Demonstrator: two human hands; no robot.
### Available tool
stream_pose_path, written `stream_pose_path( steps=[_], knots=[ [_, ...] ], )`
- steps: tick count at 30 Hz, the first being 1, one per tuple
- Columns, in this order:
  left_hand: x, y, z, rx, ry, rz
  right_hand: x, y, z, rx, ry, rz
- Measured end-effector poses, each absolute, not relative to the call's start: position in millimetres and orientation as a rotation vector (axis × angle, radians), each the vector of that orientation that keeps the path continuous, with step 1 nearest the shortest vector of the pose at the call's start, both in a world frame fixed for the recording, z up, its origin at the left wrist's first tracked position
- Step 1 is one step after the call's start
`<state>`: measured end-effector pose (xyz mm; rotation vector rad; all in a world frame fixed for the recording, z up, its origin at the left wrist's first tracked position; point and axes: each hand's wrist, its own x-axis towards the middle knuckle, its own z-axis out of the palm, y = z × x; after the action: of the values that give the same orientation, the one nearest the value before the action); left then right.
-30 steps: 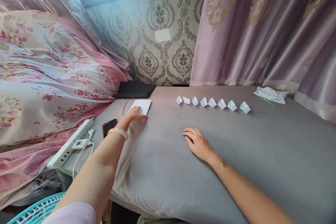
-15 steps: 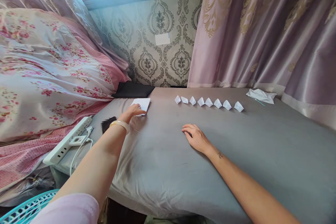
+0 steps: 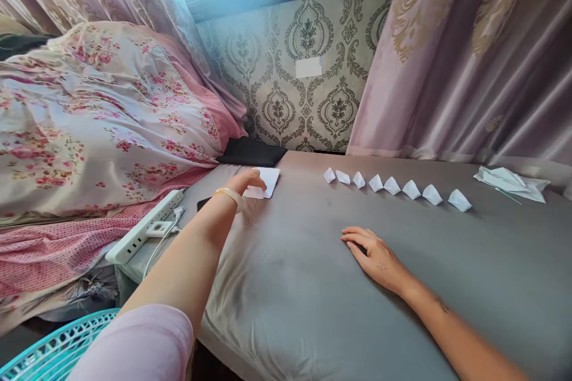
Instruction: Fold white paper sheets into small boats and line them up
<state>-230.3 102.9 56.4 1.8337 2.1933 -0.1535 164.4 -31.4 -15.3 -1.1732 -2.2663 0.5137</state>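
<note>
My left hand (image 3: 251, 182) reaches over a white stack of paper (image 3: 271, 177) at the far left of the grey-covered surface. Its fingertips are at the paper, slightly apart, and the stack is partly hidden behind the hand. A pale bangle (image 3: 229, 193) circles that wrist. My right hand (image 3: 375, 259) rests palm down on the grey cover (image 3: 304, 292), fingers loosely bent and apart from the thumb; a dark patch shows in the gap. Beyond it stands a row of several small folded white paper pieces (image 3: 392, 185), which neither hand touches.
A white power strip (image 3: 145, 226) with a plugged-in cable lies along the left edge. A black folded item (image 3: 252, 152) lies behind the paper stack. At the back right are crumpled white sheets (image 3: 509, 183) and a thin green stick (image 3: 508, 196). A turquoise basket (image 3: 58, 342) is lower left.
The view has swung left, so everything sits farther right in the picture. My left hand has turned and lifted somewhat at the paper stack. My right hand has stayed resting on the cover.
</note>
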Motion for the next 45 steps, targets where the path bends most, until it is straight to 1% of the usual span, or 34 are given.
stream_pose_path(
  steps=[8, 16, 20, 23, 32, 45],
  knots=[
    [-237, 132, 48, 1.809, 2.193, -0.336, 177, -32, -18, -1.211, -2.249, 0.595],
    [-234, 132, 50, 1.916, 2.162, -0.447, 173, -39, -4, -1.244, -2.255, 0.636],
    [-231, 132, 53, 1.91, 2.183, -0.507, 172, -37, -6, -1.219, -2.252, 0.616],
    [-232, 132, 53, 1.875, 2.194, -0.5, 172, -35, -12, -1.199, -2.25, 0.574],
    [-235, 124, 52, 1.758, 2.178, -0.326, 173, -33, -17, -1.155, -2.263, 0.496],
    [-219, 125, 60, 1.754, 2.24, -0.464, 175, -31, -20, -1.152, -2.257, 0.588]
  ],
)
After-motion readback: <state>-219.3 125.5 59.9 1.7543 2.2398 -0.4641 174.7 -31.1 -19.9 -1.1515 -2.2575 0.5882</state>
